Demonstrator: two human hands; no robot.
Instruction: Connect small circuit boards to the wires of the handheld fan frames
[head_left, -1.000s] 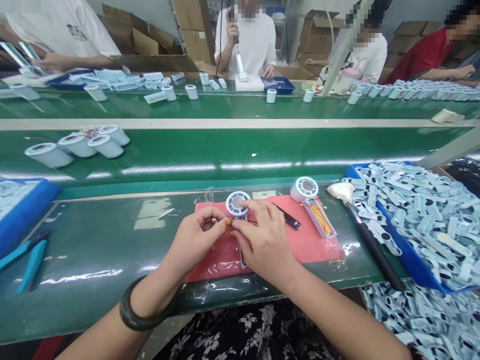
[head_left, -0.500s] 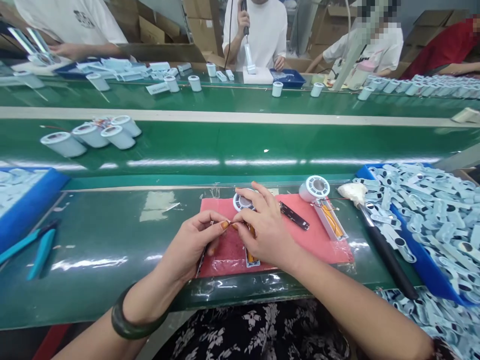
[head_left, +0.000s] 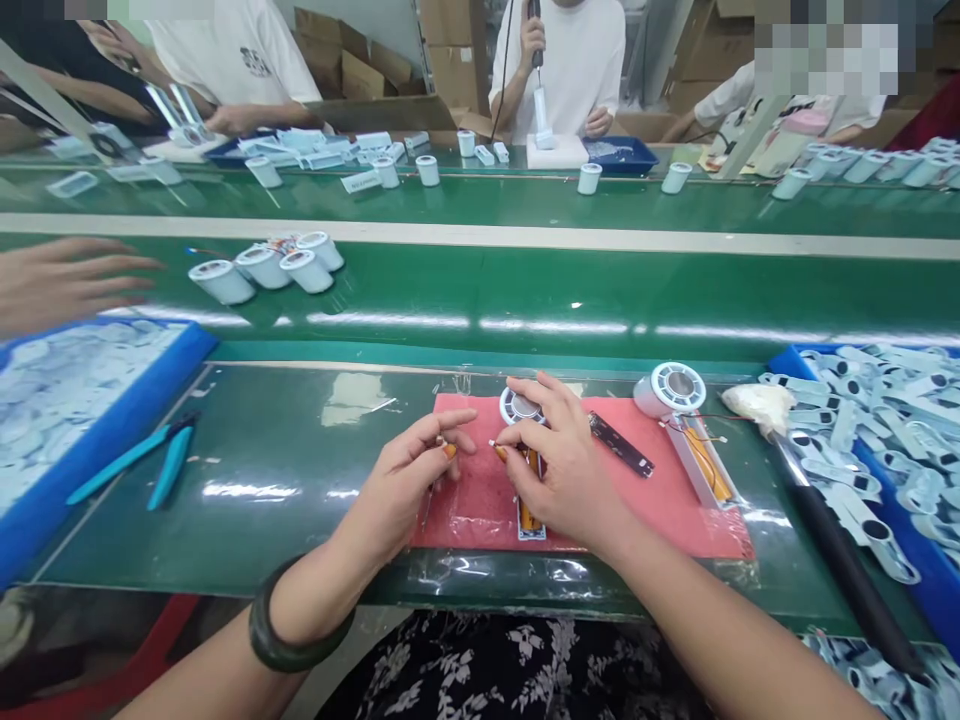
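Observation:
My right hand [head_left: 559, 465] pinches a small white wire connector [head_left: 493, 443] between thumb and finger, above a red mat [head_left: 472, 515]. Beneath this hand lies a light blue fan handle with an orange battery [head_left: 531, 520] inside; its round head [head_left: 523, 406] shows past the fingers. Left of it, my left hand [head_left: 412, 470] is closed with thumb and fingers around a thin strip, mostly hidden and seen edge-on. A gap separates the two hands. A black circuit board [head_left: 621, 444] rests on the mat, beside a second fan body [head_left: 697, 455] with battery and loose wires.
Blue-handled pliers [head_left: 169, 465] lie at left near a blue bin [head_left: 161, 400] of pale parts. At right are a black-handled tool with a whitish blob [head_left: 817, 520] and another parts bin [head_left: 892, 470]. White cylinders [head_left: 262, 268] stand on the green belt. A co-worker's hand [head_left: 71, 285] reaches in.
My hands have come apart; the connector now shows at my right fingertips. The view has shifted left, and a co-worker's hand has entered at the left edge.

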